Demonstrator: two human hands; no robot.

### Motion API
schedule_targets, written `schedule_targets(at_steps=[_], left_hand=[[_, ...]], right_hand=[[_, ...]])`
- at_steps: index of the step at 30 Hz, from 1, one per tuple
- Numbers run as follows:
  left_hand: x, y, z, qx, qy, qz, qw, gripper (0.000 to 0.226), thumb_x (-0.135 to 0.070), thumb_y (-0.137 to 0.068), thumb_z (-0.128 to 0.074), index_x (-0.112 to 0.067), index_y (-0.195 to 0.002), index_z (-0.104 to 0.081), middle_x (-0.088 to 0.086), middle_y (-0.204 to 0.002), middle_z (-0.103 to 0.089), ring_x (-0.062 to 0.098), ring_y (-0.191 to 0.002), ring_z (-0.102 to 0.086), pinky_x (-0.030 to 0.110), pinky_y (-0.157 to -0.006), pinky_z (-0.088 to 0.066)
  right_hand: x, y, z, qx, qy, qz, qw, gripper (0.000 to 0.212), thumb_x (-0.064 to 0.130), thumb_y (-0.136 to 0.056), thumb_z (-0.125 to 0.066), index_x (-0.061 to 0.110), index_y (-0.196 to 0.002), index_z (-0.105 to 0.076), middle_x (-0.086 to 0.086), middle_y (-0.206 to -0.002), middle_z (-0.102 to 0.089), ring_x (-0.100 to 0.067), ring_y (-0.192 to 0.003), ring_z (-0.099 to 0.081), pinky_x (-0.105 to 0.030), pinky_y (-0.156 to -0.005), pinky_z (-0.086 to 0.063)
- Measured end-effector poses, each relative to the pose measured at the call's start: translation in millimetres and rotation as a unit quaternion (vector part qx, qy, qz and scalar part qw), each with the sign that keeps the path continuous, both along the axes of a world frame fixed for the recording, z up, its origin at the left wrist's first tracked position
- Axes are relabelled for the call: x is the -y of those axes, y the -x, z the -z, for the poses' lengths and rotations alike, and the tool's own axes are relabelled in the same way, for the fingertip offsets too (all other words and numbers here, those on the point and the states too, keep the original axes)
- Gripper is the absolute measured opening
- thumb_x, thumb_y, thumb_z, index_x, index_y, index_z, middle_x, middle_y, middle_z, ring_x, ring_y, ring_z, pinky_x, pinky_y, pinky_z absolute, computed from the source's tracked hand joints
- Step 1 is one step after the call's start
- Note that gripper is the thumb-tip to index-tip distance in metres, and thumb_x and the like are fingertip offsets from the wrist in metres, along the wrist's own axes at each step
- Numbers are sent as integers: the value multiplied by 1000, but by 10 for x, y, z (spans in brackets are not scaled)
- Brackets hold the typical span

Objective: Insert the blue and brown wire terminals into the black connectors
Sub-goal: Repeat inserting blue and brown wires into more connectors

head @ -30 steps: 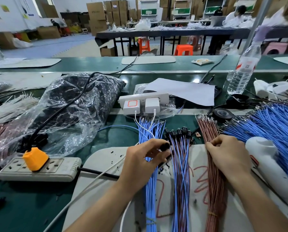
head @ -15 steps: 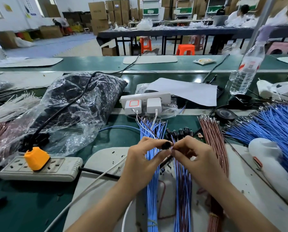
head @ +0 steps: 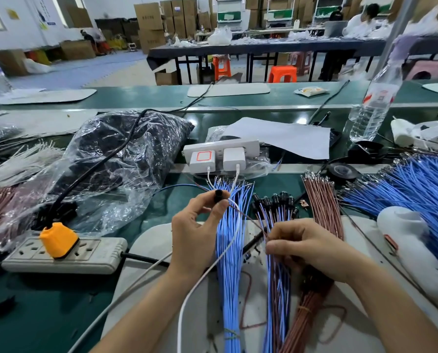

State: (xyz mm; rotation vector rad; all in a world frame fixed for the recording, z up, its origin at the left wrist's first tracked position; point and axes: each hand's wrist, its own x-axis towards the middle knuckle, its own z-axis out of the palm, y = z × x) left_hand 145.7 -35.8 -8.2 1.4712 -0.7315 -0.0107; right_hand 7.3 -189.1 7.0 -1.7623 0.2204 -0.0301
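Small black connector (head: 218, 195) over blue wire bundle (head: 228, 250), thin brown wire (head: 249, 218) trailing

Glossy crinkled clear plastic bag (head: 116, 159); matt green worktop (head: 34, 301); blue wires (head: 229, 250) smooth, apparently plastic-sheathed; paper sheet (head: 284, 136) matt.

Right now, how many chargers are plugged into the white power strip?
2, both on the power strip: the charger with a red square at left, the plain charger beside it. None seems hidden.

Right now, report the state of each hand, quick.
Left hand: closed, pinching a black connector between thumb and fingers.
Right hand: closed, pinching a brown wire that runs up to that connector.
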Motion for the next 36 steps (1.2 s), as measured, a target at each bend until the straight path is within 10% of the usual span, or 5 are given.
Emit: schedule_targets(at_steps=[7,18,36], left_hand=[[12,67,-4,4,-9,17,1000,17,-33,-81,-65,-30,-97,-70,-3,-90,-74,15,-83,-66,37,-81,-54],[22,138,28,100,-73,66,990,22,-28,-83,-64,-24,-104,-69,0,-93,-71,11,-92,-63,16,-81,-45],[19,122,17,133,-146,74,977,28,-7,-81,-73,-28,-98,-70,-18,-93,-68,-5,-92,-59,4,-80,-38]], right_hand=[[30,-48,46,59,-161,151,973,14,20,-81,-61,7,-82,-56,-14,-52,-56,-8,-26,-29,-11,-29,-22],[195,-62,74,189,-437,336,813,18,9,-93,-47,5,-93,-65,-7,-68,-63,-8,-50,-52,-16,-46,-46],[-129,-38,-156,300,-223,289,881,23,24,-88,-45,6,-95,-57,-11,-69,-69,-22,-57,-66,-26,-57,-56]])
